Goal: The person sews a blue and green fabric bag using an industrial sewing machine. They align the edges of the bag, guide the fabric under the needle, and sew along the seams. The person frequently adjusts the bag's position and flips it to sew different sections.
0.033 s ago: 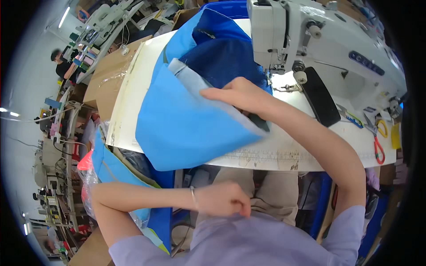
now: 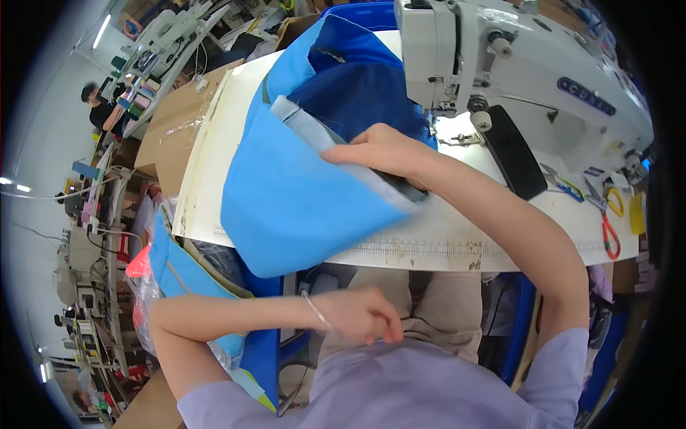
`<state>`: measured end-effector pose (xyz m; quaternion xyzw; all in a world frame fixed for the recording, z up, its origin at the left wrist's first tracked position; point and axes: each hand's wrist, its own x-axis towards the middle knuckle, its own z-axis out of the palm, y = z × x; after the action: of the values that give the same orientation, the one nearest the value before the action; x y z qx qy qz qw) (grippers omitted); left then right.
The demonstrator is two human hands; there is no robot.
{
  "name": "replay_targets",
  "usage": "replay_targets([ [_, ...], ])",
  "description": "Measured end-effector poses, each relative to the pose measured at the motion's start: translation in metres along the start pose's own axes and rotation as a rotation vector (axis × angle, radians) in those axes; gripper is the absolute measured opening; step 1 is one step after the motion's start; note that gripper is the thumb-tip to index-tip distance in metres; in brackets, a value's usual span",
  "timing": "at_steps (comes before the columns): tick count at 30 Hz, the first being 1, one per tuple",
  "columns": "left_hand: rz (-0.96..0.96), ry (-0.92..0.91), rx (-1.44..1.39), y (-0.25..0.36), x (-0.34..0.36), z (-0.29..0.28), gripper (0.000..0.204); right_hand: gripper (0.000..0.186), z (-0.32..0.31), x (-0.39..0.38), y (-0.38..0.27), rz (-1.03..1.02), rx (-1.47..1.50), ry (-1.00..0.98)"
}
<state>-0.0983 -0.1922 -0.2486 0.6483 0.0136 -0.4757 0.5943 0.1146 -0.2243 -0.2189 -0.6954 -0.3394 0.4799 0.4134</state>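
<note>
My right hand (image 2: 382, 154) pinches the folded upper edge of a light blue fabric piece (image 2: 296, 207) between thumb and fingers. The piece has a pale grey underside and hangs over the table's front edge. Behind it lies dark blue mesh fabric (image 2: 357, 100), running up to the presser foot of a white sewing machine (image 2: 514, 57). Low in front of my body, my left hand (image 2: 361, 316) hovers apart from the cloth. Its fingers are bent and blurred, so whether they hold anything is unclear.
On the white table (image 2: 443, 250), a black pad (image 2: 513, 154) lies under the machine arm. Red-and-yellow-handled scissors (image 2: 609, 229) and a small cutter (image 2: 568, 187) rest at the right. More blue fabric pieces (image 2: 189, 268) hang at the lower left beside a cardboard box (image 2: 164, 136).
My left hand has risen slightly toward the table, and its fingers look more extended. The light blue piece has shifted a little, while my right hand keeps its hold.
</note>
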Motion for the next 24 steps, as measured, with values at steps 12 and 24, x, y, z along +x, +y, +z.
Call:
replay_targets([
  [12, 0.321, 0.919, -0.491, -0.039, -0.042, -0.108, 0.048, 0.01, 0.093, -0.167, 0.146, -1.082, -0.667, 0.23],
  [24, 0.677, 1.573, 0.572, 0.055, -0.138, -0.048, 0.021, 0.019, 0.151, -0.169, 0.153, -1.097, -0.577, 0.192],
])
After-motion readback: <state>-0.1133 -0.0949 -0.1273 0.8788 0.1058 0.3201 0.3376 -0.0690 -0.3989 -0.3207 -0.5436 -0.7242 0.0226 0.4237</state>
